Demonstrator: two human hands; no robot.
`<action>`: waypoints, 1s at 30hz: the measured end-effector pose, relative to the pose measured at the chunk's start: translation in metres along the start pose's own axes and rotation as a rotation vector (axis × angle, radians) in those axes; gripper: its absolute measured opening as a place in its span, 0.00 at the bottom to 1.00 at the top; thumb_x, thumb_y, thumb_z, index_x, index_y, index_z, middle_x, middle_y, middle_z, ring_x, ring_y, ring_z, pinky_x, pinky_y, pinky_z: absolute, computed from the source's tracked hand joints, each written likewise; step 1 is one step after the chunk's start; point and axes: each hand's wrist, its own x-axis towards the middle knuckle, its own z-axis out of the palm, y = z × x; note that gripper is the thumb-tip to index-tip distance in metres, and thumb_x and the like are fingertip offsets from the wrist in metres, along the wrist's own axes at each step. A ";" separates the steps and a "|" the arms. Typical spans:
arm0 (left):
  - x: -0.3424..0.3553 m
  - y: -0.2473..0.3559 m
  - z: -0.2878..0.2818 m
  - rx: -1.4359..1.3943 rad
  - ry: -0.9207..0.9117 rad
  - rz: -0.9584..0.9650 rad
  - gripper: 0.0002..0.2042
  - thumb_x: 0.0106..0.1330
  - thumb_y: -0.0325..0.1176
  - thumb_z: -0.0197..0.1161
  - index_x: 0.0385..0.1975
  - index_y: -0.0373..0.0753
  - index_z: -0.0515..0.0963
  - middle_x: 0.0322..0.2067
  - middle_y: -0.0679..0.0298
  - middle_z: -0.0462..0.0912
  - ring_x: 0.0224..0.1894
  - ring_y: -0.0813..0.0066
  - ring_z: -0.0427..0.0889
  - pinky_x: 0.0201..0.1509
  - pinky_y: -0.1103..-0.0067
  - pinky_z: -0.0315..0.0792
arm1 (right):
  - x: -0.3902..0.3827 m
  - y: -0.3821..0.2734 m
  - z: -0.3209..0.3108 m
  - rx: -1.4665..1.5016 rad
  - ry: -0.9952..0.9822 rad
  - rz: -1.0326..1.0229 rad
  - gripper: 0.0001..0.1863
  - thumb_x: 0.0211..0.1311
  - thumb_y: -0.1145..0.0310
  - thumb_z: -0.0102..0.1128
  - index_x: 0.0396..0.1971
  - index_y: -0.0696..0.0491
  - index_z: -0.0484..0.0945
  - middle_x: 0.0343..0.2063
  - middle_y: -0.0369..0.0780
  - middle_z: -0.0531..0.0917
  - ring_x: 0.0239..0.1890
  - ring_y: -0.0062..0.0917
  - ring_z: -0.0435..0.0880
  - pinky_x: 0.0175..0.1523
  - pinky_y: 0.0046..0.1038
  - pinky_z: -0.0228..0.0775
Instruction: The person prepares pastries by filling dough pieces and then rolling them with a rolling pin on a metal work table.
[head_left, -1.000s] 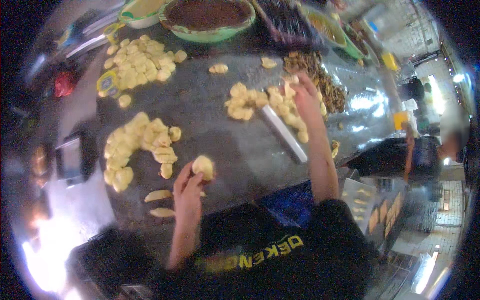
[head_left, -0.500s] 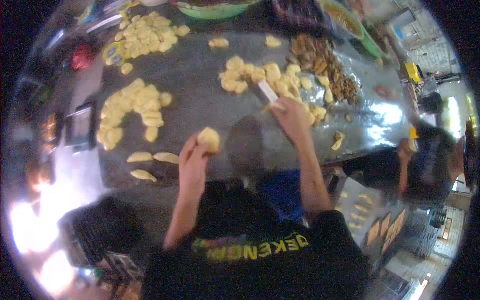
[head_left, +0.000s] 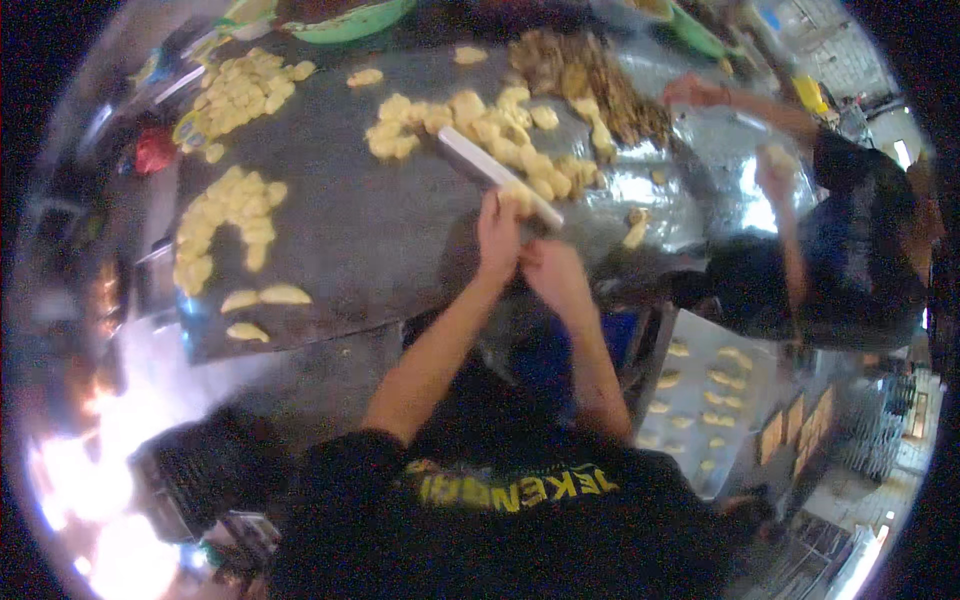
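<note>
My left hand (head_left: 497,240) is closed near the middle of the table, its fingertips on a pale yellow piece of dough (head_left: 516,194). Directly by these fingers a long white bar (head_left: 470,157), perhaps a rolling pin, lies slantwise, partly covered by the dough. Just right of and below the left hand, my right hand (head_left: 556,275) is closed, its fingers bent in close to the left wrist. What those fingers hold, if anything, is hidden. Beyond the bar spreads a heap of dough pieces (head_left: 540,160), with a pile of brown filling pieces (head_left: 590,90) behind it.
More dough pieces lie in a curved group (head_left: 222,220) and a far-left heap (head_left: 245,92); shaped dough (head_left: 285,294) lies near the front edge. Green basins (head_left: 350,22) stand at the back. At right, a co-worker's arm (head_left: 760,108) reaches over the table, near a tray (head_left: 690,480) of shaped pieces.
My left hand has moved right with the dough to the white bar. My right hand has drawn back toward me, off the bar. The view has shifted, and the co-worker's arm now reaches over the table.
</note>
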 end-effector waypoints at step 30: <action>-0.066 0.180 -0.081 0.291 -0.051 -0.148 0.15 0.60 0.33 0.68 0.44 0.32 0.78 0.37 0.64 0.83 0.38 0.80 0.78 0.44 0.80 0.73 | -0.022 -0.119 -0.037 0.646 0.231 -0.052 0.12 0.54 0.70 0.68 0.38 0.57 0.80 0.31 0.41 0.84 0.33 0.23 0.83 0.39 0.26 0.75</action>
